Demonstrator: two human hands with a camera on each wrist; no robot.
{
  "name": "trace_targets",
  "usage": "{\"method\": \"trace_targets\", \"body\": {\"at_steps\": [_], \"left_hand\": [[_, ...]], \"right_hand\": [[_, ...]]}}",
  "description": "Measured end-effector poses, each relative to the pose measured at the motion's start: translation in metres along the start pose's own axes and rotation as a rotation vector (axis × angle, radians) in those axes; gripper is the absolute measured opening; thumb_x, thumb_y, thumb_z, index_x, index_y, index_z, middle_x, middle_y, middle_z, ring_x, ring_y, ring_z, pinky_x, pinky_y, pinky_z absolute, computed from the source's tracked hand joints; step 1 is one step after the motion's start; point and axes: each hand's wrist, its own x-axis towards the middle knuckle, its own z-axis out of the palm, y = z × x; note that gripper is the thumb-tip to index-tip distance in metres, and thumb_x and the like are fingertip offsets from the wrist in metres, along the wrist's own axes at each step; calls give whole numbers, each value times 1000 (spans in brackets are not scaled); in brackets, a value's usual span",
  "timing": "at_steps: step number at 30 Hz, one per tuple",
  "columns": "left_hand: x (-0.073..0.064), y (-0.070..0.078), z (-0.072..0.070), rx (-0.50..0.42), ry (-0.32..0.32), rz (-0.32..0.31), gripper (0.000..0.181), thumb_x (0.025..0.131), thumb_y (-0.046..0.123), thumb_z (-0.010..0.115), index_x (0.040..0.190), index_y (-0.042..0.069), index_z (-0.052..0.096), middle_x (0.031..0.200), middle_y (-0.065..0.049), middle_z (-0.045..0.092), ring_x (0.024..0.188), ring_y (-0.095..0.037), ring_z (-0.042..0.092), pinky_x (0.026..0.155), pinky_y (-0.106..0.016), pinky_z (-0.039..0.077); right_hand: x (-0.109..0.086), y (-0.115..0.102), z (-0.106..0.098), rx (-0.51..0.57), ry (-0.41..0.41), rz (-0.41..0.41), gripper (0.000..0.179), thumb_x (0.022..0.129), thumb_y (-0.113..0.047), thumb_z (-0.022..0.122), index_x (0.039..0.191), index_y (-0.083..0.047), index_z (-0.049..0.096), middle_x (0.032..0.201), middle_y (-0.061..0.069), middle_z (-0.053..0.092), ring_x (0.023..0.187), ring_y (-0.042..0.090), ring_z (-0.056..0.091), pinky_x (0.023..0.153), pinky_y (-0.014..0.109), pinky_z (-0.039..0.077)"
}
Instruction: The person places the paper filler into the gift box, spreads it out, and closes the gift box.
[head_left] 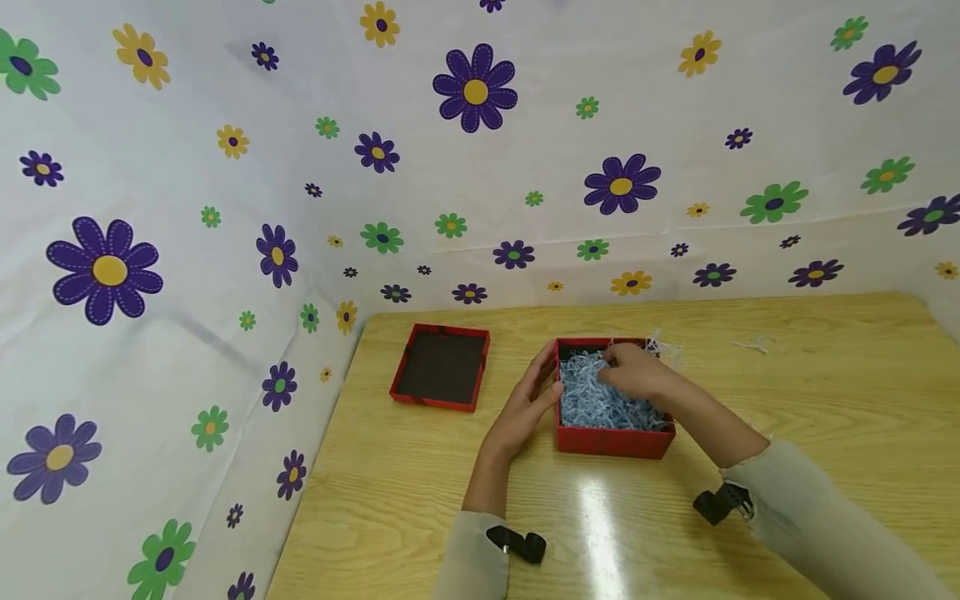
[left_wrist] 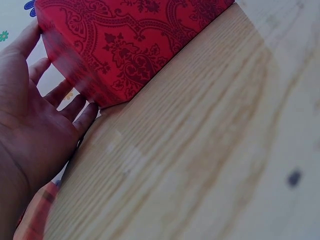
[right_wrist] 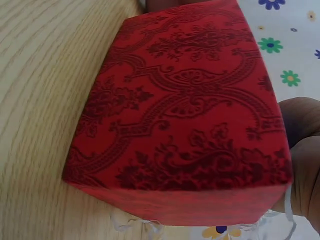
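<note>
A red patterned box stands on the table, filled with pale blue shredded paper. My left hand rests against the box's left wall, its fingers extended along it; the left wrist view also has this hand beside the red side. Inside the box, my right hand reaches over the right wall, and its fingers are down in the shredded paper. I cannot tell whether they pinch any of it. In the right wrist view the box hides most of that hand.
A red box lid with a dark inside lies to the left on the wooden table. Loose pale strands lie to the right, and some hang over the box's back right corner. A flowered sheet rises behind and at the left.
</note>
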Motion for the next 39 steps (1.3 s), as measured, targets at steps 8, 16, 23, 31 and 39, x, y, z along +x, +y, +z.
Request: {"method": "trace_targets", "body": {"at_steps": [8,16,23,31,39], "left_hand": [[1,0,0,1,-2,-3,65,110,40,57,167,43,26,172,10,26,159,-20,26,126,-46,32],[2,1,-1,20,-1,-4,64,111,33,56,167,41,26,173,7,25,160,-22,24,126,-45,32],[3,-1,0,20,3,-5,63,111,34,55,167,41,26,173,5,26,160,-24,25,125,-47,33],[0,-1,1,18,7,-19,63,111,38,56,166,46,27,172,11,26,160,-19,25,126,-47,31],[1,-1,0,24,-3,-16,63,111,39,55,166,46,26,173,11,26,160,-18,25,127,-48,30]], "right_hand": [[-9,-6,-10,3,-2,-66,49,106,-12,53,144,19,48,141,36,54,122,45,57,100,54,53],[-38,-33,-50,39,60,-199,32,109,-16,59,130,6,64,120,21,69,107,34,67,93,46,60],[-18,-16,-41,278,-140,-156,31,112,-12,52,129,13,60,112,20,69,101,30,69,92,38,61],[15,7,-5,367,-208,-48,39,109,-8,51,138,18,56,123,25,67,109,29,68,99,42,57],[26,9,10,244,-171,-47,37,106,-8,53,131,18,63,126,28,67,114,35,66,98,49,55]]}}
